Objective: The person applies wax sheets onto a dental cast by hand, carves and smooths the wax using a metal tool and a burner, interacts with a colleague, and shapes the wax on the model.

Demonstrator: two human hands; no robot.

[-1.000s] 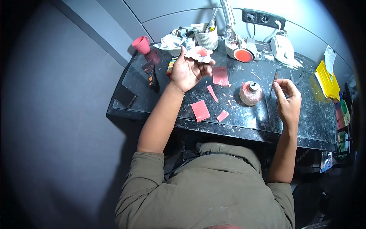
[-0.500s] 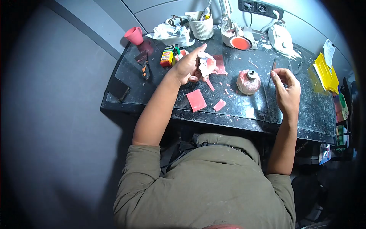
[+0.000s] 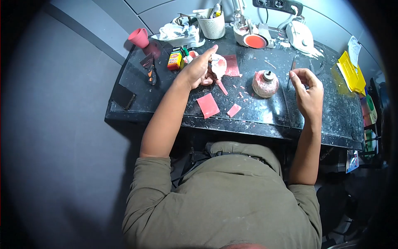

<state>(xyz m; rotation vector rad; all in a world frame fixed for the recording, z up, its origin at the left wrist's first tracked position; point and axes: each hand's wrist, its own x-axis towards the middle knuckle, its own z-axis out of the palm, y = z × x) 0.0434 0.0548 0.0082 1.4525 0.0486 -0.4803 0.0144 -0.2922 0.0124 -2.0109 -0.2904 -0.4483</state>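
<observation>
My left hand (image 3: 199, 74) holds a white and pink plaster cast (image 3: 218, 65) above the black table. My right hand (image 3: 307, 86) has thumb and fingertips pinched on a thin dark tool (image 3: 293, 66) at the right. Between my hands stands a round, pink-smeared burner (image 3: 265, 84) with a metal cap. A pink wax sheet (image 3: 231, 65) lies partly behind the cast. Nearer the front edge are a square wax sheet (image 3: 207, 105), a small wax piece (image 3: 234, 110) and a narrow strip (image 3: 223, 87), with crumbs beside them.
Along the back stand a pink cup (image 3: 139, 38), a white basket of tools (image 3: 212, 25), a round dish of red wax (image 3: 255, 40) and a white device (image 3: 300, 37). A yellow-red box (image 3: 175, 58) and an orange-black knife (image 3: 151, 76) are left; a yellow tray (image 3: 351, 72) is right.
My left hand has turned and come lower with the cast, which now faces more sideways. My right hand keeps its pinch. The whole view has shifted, with the table higher in the frame.
</observation>
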